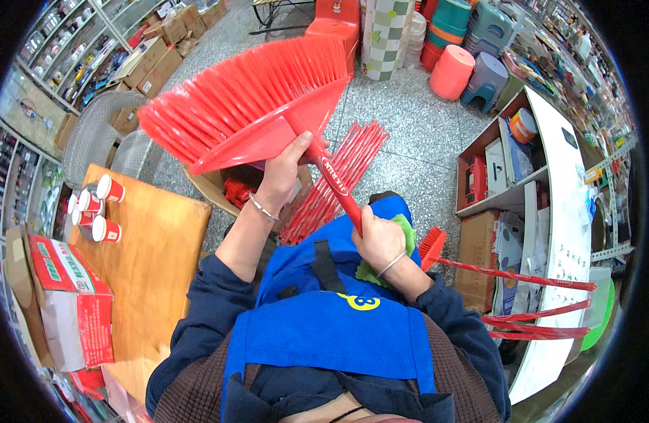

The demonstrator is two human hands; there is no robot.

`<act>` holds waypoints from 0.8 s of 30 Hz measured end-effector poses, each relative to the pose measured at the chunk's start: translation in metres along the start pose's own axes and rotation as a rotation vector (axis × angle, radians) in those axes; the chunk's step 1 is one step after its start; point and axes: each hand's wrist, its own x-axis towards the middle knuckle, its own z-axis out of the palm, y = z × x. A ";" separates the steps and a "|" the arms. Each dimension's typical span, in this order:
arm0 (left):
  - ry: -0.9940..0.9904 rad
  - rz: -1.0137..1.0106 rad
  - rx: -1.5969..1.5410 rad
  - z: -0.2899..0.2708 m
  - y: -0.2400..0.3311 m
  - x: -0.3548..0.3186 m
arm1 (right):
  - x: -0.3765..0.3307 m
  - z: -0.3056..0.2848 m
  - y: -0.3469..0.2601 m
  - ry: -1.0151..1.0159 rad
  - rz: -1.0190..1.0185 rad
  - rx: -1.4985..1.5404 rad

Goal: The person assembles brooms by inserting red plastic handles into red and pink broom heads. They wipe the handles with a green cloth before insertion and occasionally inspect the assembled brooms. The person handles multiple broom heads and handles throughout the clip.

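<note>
Two hands: both closed on one red broom [250,106], held up over the lap.
Left hand [285,173]: raised, wrist bent back, a thin bracelet on it; fingers curled round the neck where the broom head meets the handle, thumb lying up along the plastic.
Right hand [379,240]: lower and nearer the body, fist shut round the red handle [336,180], with a green cloth [402,236] pressed under the palm; a bracelet at the wrist.
Broom place: head fans up and away from the left fingertips, bristles pointing to the upper left; the handle slants down from the left fingers to the right fist.
Forearms: dark blue sleeves come up from the lower edge, the left one reaching further out.
Beyond the fingers: a bundle of red sticks [338,180] lies on the grey floor past both hands, beside an open carton [218,187].
Left of the left hand: wooden table [155,261] with red paper cups [95,208] and a red and white box [70,303].
Right of the right fist: more red brooms [507,275] lean at a white shelf unit [557,233].
Hidden: the handle's lower end is lost inside the right fist; the right fingertips are tucked out of sight; most of the cloth is covered by the hand; the carton's contents are hard to make out.
</note>
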 end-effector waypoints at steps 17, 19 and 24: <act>0.076 -0.115 -0.346 0.024 -0.017 -0.043 | 0.100 -0.101 -0.023 0.887 -0.231 1.003; 0.025 -0.122 -0.225 0.033 -0.017 -0.054 | 0.114 -0.101 -0.047 0.820 -0.705 0.432; -0.208 -0.062 -0.202 0.037 -0.007 -0.069 | 0.136 -0.085 -0.013 0.870 -0.725 0.022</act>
